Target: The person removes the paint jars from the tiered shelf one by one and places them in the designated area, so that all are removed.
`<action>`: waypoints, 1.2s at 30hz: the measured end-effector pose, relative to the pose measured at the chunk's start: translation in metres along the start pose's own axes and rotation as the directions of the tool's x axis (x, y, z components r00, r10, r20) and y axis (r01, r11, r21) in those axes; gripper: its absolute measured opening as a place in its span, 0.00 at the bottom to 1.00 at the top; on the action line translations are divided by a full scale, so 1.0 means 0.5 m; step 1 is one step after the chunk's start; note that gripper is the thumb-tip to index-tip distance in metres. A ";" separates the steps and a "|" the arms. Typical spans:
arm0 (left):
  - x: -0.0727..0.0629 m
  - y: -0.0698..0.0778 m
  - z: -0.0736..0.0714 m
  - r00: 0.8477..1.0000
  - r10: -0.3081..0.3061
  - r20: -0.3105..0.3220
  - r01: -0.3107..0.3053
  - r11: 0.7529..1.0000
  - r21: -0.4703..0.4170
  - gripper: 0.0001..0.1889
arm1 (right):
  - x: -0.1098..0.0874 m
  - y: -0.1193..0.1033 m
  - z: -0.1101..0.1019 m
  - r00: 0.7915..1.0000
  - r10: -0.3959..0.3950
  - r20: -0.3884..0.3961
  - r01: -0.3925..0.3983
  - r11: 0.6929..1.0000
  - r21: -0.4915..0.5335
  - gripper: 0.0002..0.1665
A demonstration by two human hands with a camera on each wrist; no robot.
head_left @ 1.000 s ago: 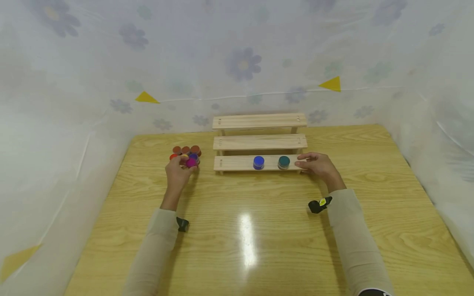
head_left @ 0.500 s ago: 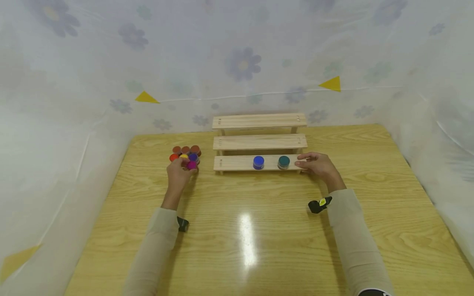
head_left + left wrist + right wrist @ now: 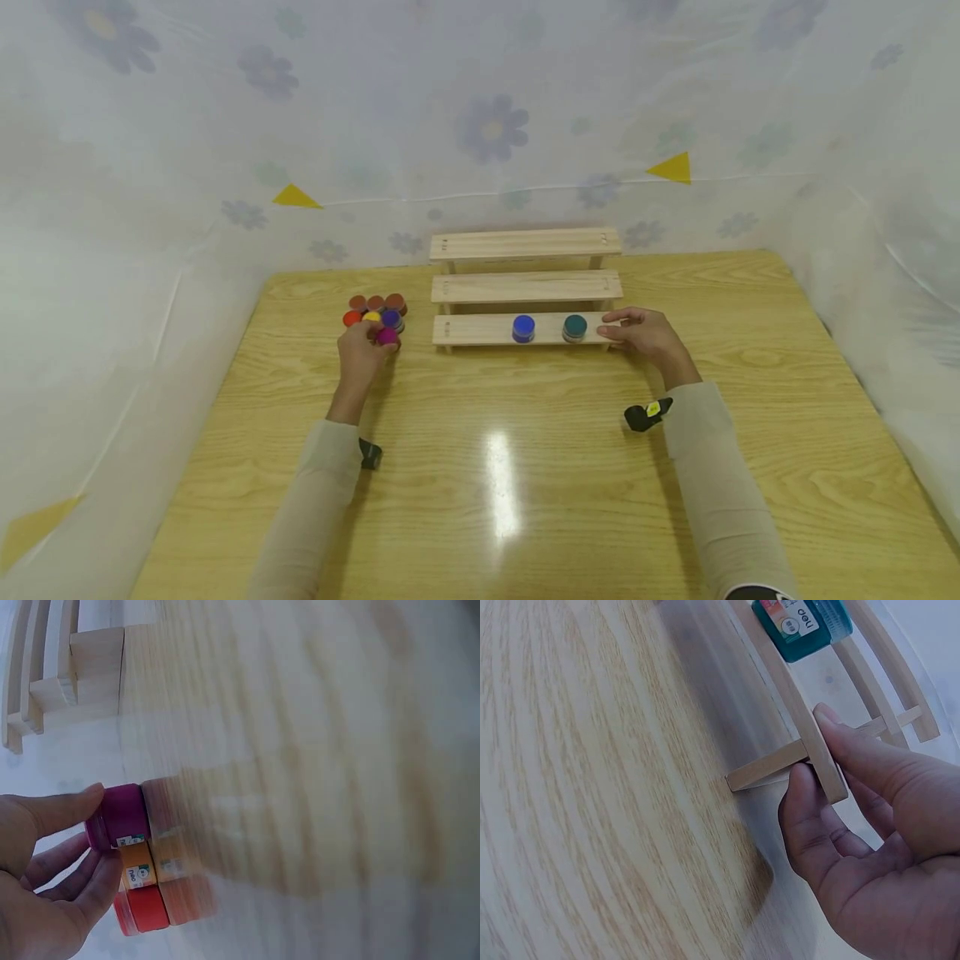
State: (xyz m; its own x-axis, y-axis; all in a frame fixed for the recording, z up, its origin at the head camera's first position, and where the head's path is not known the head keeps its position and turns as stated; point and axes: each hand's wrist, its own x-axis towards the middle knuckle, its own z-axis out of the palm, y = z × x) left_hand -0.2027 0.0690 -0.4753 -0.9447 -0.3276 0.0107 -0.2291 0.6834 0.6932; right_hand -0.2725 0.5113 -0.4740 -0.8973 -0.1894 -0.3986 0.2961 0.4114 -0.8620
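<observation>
My left hand (image 3: 360, 357) pinches a magenta paint jar (image 3: 387, 337) between thumb and fingers, at the near side of a cluster of jars. In the left wrist view the magenta jar (image 3: 126, 814) stands on the table beside a yellow-orange jar (image 3: 139, 865) and a red jar (image 3: 148, 909). My right hand (image 3: 645, 335) grips the right end of the lowest step of a three-tier wooden rack (image 3: 480, 331), thumb above and fingers below. On that step sit a blue jar (image 3: 523, 328) and a dark green jar (image 3: 574, 327); the green jar's label shows in the right wrist view.
Behind the magenta jar are a dark purple jar (image 3: 392, 319) and several brown-lidded jars (image 3: 376, 303). The rack's upper two steps rise toward a flower-printed sheet (image 3: 491, 167) behind the wood-grain table (image 3: 585, 483).
The left hand has lowered the magenta jar slightly and brought it a little toward me, uncovering the yellow and red jars. The right hand keeps its hold on the rack.
</observation>
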 end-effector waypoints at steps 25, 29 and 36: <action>-0.012 0.055 -0.004 0.997 0.056 -0.057 -0.068 0.965 -0.252 0.27 | 0.004 0.005 -0.001 1.000 -0.021 0.010 0.021 1.000 -0.003 0.35; -0.021 0.073 0.008 0.994 0.089 -0.061 -0.101 0.963 -0.249 0.27 | 0.004 0.006 -0.001 1.000 -0.023 0.011 0.023 1.000 -0.004 0.34; -0.032 0.097 0.035 0.996 0.084 0.032 -0.073 0.964 -0.257 0.28 | 0.003 0.002 0.003 1.000 -0.022 0.017 0.022 1.000 0.008 0.33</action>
State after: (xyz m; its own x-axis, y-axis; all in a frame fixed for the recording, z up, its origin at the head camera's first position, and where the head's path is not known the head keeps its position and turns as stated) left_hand -0.2027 0.1190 -0.4544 -0.9676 -0.2482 0.0457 -0.0919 0.5150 0.8523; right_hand -0.2730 0.5099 -0.4760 -0.8978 -0.2136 -0.3851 0.2792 0.4002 -0.8728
